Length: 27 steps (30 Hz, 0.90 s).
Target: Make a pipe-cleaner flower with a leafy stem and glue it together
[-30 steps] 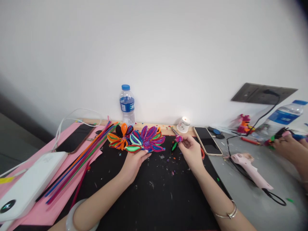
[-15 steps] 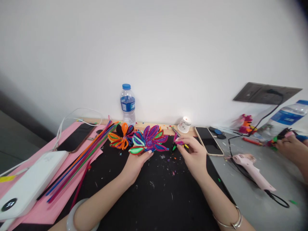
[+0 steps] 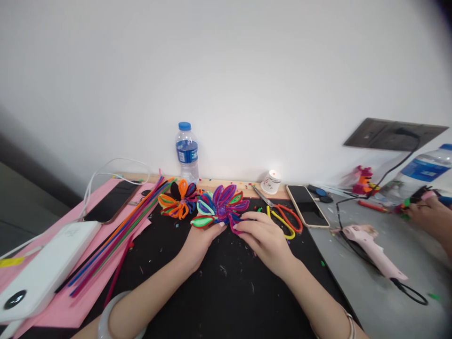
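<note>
My left hand (image 3: 202, 242) grips a multicoloured pipe cleaner flower (image 3: 221, 210) from below, its thumb near the purple centre. My right hand (image 3: 266, 238) is closed on a small magenta and purple pipe cleaner petal (image 3: 234, 224), held against the flower's lower right side. Whether that petal is attached cannot be made out. A second flower, orange and black (image 3: 181, 200), lies just to the left. Scissors (image 3: 278, 213) with yellow and red handles rest beyond my right hand.
Pipe cleaners (image 3: 116, 238) lie on pink paper (image 3: 76, 301) beside a white power bank (image 3: 45, 268). A bottle (image 3: 187, 153) and paper cup (image 3: 271, 182) stand by the wall. Right are a phone (image 3: 308, 205), a pink glue gun (image 3: 375, 252) and another person's hand (image 3: 429, 216).
My right hand has moved left with the petal, from over the scissors to the flower's side. The scissors now show in full. My left hand stays almost still with the flower.
</note>
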Motion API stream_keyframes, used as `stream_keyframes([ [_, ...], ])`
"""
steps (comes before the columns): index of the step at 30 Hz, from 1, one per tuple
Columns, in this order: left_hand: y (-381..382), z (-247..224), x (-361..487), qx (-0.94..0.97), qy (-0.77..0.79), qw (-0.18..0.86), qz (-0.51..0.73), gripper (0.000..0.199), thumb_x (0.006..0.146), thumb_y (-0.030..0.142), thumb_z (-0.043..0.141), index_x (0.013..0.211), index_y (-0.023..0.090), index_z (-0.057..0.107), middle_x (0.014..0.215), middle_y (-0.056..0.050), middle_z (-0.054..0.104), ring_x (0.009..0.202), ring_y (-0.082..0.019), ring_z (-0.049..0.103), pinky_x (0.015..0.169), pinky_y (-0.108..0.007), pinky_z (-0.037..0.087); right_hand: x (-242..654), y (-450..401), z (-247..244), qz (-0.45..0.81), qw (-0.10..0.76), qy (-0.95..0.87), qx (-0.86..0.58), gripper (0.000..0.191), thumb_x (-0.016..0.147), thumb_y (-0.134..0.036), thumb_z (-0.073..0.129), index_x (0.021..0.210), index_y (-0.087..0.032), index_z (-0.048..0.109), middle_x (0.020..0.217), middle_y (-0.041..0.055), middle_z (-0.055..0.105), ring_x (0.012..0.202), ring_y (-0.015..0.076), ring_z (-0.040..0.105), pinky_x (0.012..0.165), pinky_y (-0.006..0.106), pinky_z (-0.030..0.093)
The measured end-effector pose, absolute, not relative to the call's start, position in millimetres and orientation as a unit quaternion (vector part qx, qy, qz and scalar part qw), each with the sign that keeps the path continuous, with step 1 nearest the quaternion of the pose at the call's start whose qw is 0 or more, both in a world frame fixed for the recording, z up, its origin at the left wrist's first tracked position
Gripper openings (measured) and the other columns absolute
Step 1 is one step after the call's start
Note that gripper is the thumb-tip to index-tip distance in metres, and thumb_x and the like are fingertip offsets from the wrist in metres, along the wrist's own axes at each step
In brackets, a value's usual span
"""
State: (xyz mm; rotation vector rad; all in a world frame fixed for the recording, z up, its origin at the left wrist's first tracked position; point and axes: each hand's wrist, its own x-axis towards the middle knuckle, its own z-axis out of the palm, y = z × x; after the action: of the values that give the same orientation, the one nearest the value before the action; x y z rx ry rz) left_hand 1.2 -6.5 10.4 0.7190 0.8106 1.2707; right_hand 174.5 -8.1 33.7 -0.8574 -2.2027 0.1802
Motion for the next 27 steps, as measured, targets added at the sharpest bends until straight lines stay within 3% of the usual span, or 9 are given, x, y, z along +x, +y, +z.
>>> stream_keyframes([
  [8,-7,8,2,0.305,0.345,0.690,0.558,0.037,0.063,0.019,0.069,0.099,0.018,0.062,0.095,-0.004,0.067,0.100,-0.024,0.058,0.093,-0.041,0.041,170,-9,33,0.025,0.336,-0.881,-0.333,0.018,0.084,-0.016,0.049,0.095,-0.023,0.061,0.084,0.0054,0.065,0.096,0.0203,0.055,0.085,0.037,0.044],
  [16,-9,5,2,0.312,0.339,0.692,0.555,0.039,0.068,0.015,0.065,0.106,0.021,0.057,0.102,-0.003,0.065,0.100,-0.021,0.058,0.093,-0.040,0.042,170,-8,29,0.039,0.332,-0.875,-0.349,0.016,0.084,-0.018,0.049,0.092,-0.023,0.062,0.091,0.0072,0.063,0.098,0.0202,0.053,0.085,0.037,0.043],
  [22,-8,2,2,0.314,0.347,0.691,0.551,0.039,0.068,0.015,0.065,0.106,0.021,0.058,0.103,-0.002,0.065,0.102,-0.022,0.056,0.094,-0.040,0.042,171,-6,27,0.072,0.320,-0.876,-0.353,0.017,0.083,-0.017,0.050,0.092,-0.023,0.062,0.081,0.0044,0.065,0.101,0.0208,0.052,0.087,0.037,0.042],
  [27,-7,1,2,0.319,0.362,0.687,0.543,0.037,0.068,0.016,0.066,0.104,0.020,0.059,0.101,-0.002,0.065,0.100,-0.021,0.057,0.094,-0.041,0.042,171,-5,27,0.070,0.308,-0.876,-0.364,0.015,0.084,-0.018,0.050,0.090,-0.022,0.063,0.085,0.0057,0.063,0.100,0.0205,0.052,0.086,0.036,0.043],
])
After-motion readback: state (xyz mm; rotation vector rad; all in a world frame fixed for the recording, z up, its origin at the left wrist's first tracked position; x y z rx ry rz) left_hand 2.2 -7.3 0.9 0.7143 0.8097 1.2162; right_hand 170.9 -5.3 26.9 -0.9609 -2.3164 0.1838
